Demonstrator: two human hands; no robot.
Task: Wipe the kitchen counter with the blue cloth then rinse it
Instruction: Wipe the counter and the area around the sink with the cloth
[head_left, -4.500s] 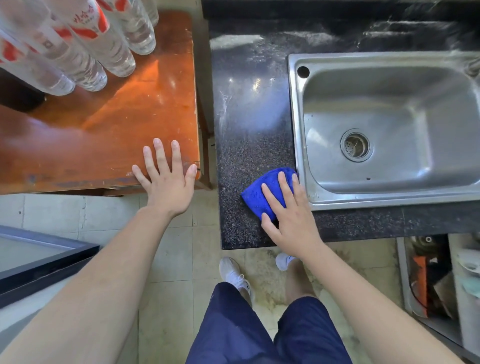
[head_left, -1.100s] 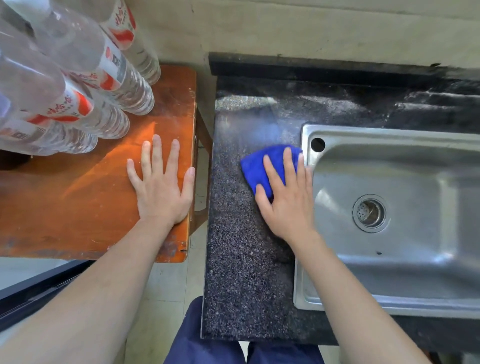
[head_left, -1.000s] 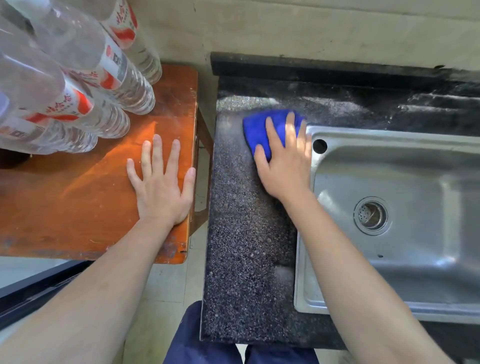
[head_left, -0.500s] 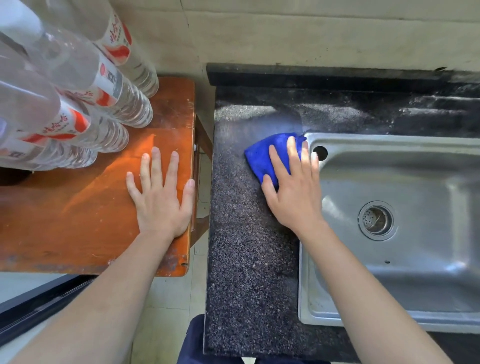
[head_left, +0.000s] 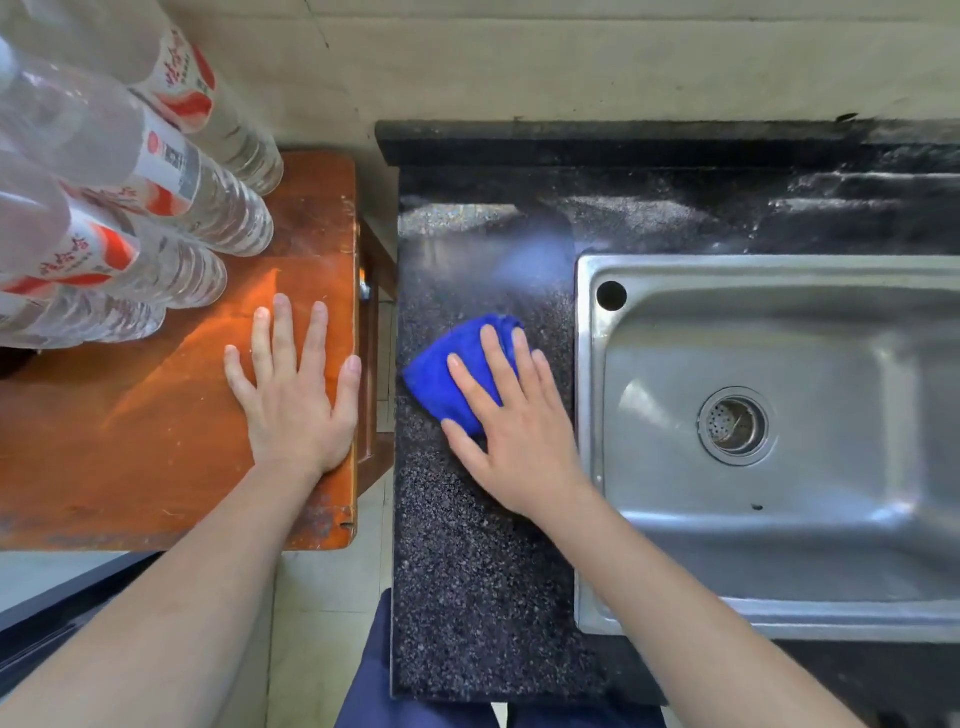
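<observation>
the right hand (head_left: 519, 431) presses the cloth (head_left: 452, 374) flat on the dark tabletop (head_left: 478, 571) just left of the sink (head_left: 589, 467), fingers (head_left: 496, 364) spread on top, not clamped. the left hand (head_left: 293, 400) lies open on the wooden table (head_left: 130, 467) near the bottles (head_left: 171, 218). risk: with only downward pressure, the cloth could bunch, slip free or drop off the near left edge.

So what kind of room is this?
Most likely a home kitchen. There's a shiny steel sink set in a speckled black stone counter, and the right hand presses a folded blue cloth on it.
</observation>
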